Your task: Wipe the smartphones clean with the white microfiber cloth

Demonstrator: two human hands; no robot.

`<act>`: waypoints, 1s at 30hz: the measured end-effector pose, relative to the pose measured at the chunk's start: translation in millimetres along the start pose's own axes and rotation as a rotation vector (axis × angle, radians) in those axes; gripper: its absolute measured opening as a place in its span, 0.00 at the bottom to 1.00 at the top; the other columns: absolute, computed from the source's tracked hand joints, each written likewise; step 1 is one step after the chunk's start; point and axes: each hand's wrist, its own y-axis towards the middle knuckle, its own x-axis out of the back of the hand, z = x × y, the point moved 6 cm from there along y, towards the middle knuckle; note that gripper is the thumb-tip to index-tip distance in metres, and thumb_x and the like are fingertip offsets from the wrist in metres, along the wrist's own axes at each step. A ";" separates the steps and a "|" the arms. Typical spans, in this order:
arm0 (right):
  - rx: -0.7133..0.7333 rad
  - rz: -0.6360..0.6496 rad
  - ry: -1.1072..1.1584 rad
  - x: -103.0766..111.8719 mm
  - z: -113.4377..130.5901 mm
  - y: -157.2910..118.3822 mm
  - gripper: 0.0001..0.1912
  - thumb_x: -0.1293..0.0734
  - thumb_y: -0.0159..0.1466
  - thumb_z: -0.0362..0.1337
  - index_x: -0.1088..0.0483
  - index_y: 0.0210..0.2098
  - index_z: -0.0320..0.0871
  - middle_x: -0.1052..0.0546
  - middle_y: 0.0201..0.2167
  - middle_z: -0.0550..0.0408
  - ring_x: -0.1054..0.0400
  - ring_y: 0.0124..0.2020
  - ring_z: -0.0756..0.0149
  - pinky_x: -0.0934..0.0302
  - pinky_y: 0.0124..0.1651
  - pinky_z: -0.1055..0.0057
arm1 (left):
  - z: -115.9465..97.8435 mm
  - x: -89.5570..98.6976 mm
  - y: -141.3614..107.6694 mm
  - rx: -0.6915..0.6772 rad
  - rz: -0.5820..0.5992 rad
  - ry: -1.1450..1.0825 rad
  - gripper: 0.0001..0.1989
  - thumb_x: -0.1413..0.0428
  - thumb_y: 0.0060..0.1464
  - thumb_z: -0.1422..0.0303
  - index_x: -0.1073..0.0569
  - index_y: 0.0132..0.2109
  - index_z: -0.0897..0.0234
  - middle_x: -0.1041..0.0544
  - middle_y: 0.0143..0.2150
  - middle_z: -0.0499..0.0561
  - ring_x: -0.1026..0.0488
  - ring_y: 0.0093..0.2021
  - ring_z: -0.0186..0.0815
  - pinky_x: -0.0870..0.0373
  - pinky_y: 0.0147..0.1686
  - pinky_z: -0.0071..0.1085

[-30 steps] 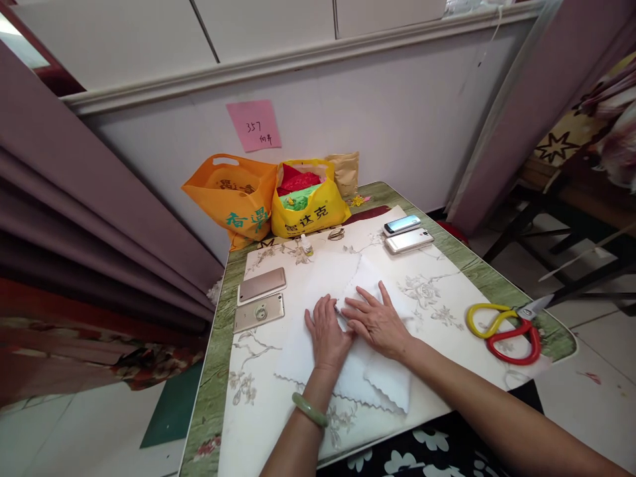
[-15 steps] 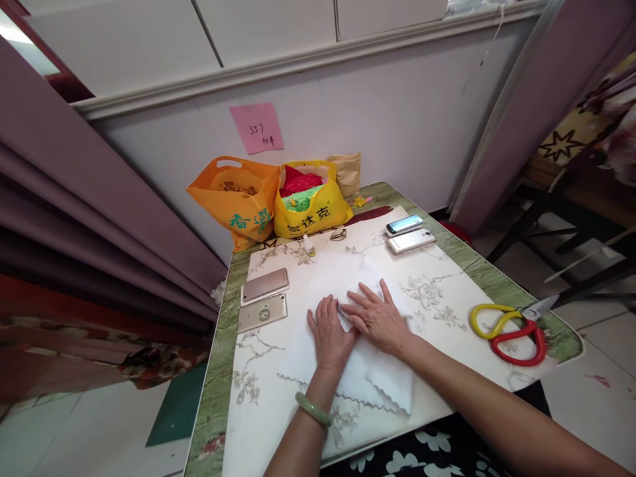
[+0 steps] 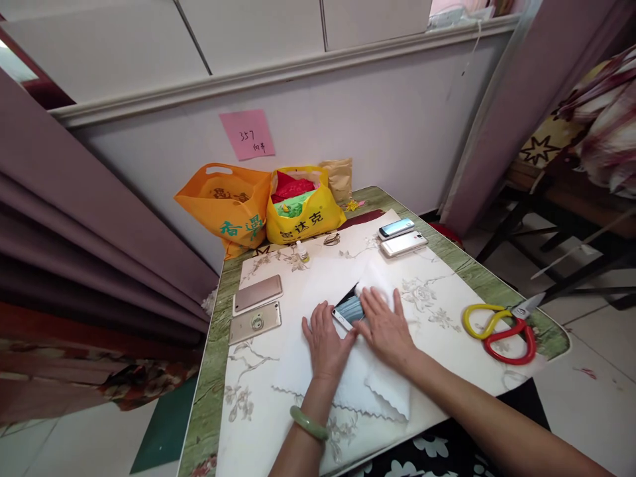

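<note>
A smartphone (image 3: 350, 311) lies partly uncovered inside a folded white cloth (image 3: 382, 377) with zigzag-cut edges. Part of its screen and one light corner show; the remainder is hidden under cloth and hand. My left hand (image 3: 325, 341), with a green bangle on its wrist, rests on the cloth at the phone's left edge, fingers extended. Over the phone's right part lies my right hand (image 3: 390, 328), its fingers spread on the flap. That flap (image 3: 373, 279) stands bunched beyond the right fingertips. Both thumbs are near each other below the phone.
Two phones (image 3: 257, 295) lie at left, two more phones (image 3: 403, 244) at the back right. Scissors (image 3: 507, 328) with yellow and red handles sit at the right edge. A small bottle (image 3: 302, 252), an orange bag (image 3: 223, 205) and a yellow bag (image 3: 305, 222) stand at the back.
The cloth flap has moved back and to the right under my right hand, uncovering part of the phone. My left hand stays nearly in place. The view has shifted slightly.
</note>
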 end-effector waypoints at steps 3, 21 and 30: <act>0.198 0.075 0.096 -2.9 25.3 -5.1 0.31 0.52 0.70 0.53 0.48 0.67 0.45 0.46 0.67 0.51 0.55 0.68 0.57 0.81 0.67 0.45 | 1.1 -1.6 -0.2 -0.004 0.007 0.009 0.24 0.45 0.53 0.63 0.36 0.56 0.64 0.33 0.61 0.61 0.40 0.63 0.47 0.57 0.64 0.53; 0.274 0.055 0.077 3.1 16.6 -9.6 0.27 0.51 0.71 0.53 0.48 0.66 0.53 0.41 0.65 0.56 0.52 0.67 0.57 0.82 0.66 0.41 | 0.9 -1.7 -0.6 -0.023 -0.006 0.020 0.25 0.45 0.54 0.59 0.36 0.57 0.65 0.33 0.61 0.62 0.40 0.63 0.48 0.56 0.63 0.55; -0.118 -0.047 -0.095 5.2 -36.5 14.8 0.31 0.51 0.70 0.53 0.46 0.66 0.43 0.41 0.65 0.47 0.57 0.68 0.49 0.81 0.64 0.36 | 0.3 -1.3 -1.0 -0.018 -0.018 0.002 0.31 0.42 0.50 0.54 0.37 0.56 0.65 0.33 0.60 0.63 0.40 0.63 0.49 0.58 0.64 0.56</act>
